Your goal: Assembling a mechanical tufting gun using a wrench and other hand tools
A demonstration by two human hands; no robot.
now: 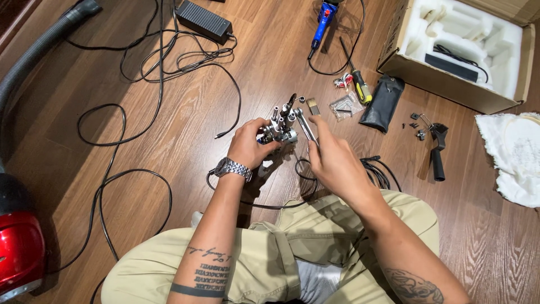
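1. Sitting cross-legged on the wooden floor (pixel 169 236), lower centre of the frame, in khaki trousers.
2. Gripping a small metal assembly (pixel 279 130) in the left hand (pixel 247 145), fingers closed round its lower body, at the centre of the frame, raised above the floor.
3. Pinching a slim metal wrench (pixel 304 124) in the right hand (pixel 333 160), fingers closed on its shank, its head touching the assembly's right side.
4. Wearing a steel wristwatch (pixel 232 167) on the left wrist.
5. Lying just above the hands: a clear plastic bag of small parts (pixel 346 107) and a yellow-handled screwdriver (pixel 360 85), with a black pouch (pixel 383 102) beside them.
6. Resting at upper centre: a blue-handled tool (pixel 323 21) with its cord trailing.
7. Standing open at upper right: a cardboard box (pixel 450 84) lined with white foam, most of its cut-outs empty.
8. Lying at right centre: a black handle part (pixel 437 152) and a few loose screws (pixel 413 125), apart from the assembly.
9. Sprawling across the upper left: black cables (pixel 140 67) and a power brick (pixel 203 21); a red vacuum cleaner (pixel 19 242) sitting at the lower left.
10. Judging progress: appearing partway through, with the assembly in hand and being worked with the wrench, the handle and screws still unattached on the floor.
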